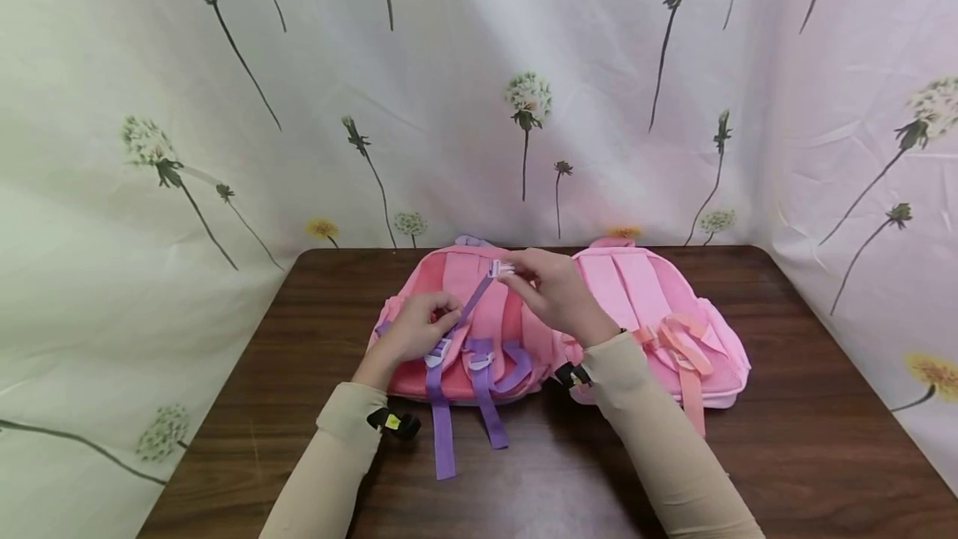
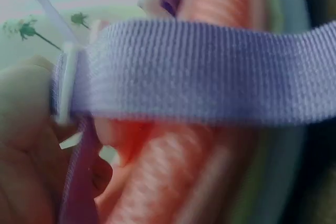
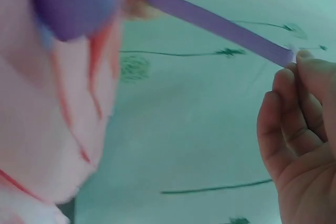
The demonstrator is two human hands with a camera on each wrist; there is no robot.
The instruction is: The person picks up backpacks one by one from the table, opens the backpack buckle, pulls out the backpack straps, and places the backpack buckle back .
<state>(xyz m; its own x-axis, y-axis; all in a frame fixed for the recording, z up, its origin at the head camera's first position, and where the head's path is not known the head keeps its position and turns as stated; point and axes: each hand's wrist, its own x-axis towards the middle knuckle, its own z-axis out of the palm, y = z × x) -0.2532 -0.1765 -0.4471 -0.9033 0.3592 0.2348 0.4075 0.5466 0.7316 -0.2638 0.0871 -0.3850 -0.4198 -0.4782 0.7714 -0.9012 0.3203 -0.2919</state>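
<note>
A pink backpack (image 1: 428, 274) with purple straps lies with its strap side up on the table. My right hand (image 1: 555, 294) pinches a whitish plastic buckle (image 1: 500, 269) at the end of a thin purple strap (image 1: 475, 296), holding it raised above the pack. That strap runs taut down to my left hand (image 1: 421, 327), whose thumb and fingers pinch its lower part. In the left wrist view, wide purple webbing (image 2: 199, 72) passes through a white slider (image 2: 66, 82) beside the left fingers. The right wrist view shows the strap stretched between both hands.
A lighter pink backpack (image 1: 703, 323) with orange straps (image 1: 690, 360) lies against the first one on the right, partly behind my right forearm. Purple strap tails (image 1: 443, 439) hang toward the front of the brown wooden table (image 1: 254, 406). A flower-printed cloth (image 1: 464, 106) stands behind.
</note>
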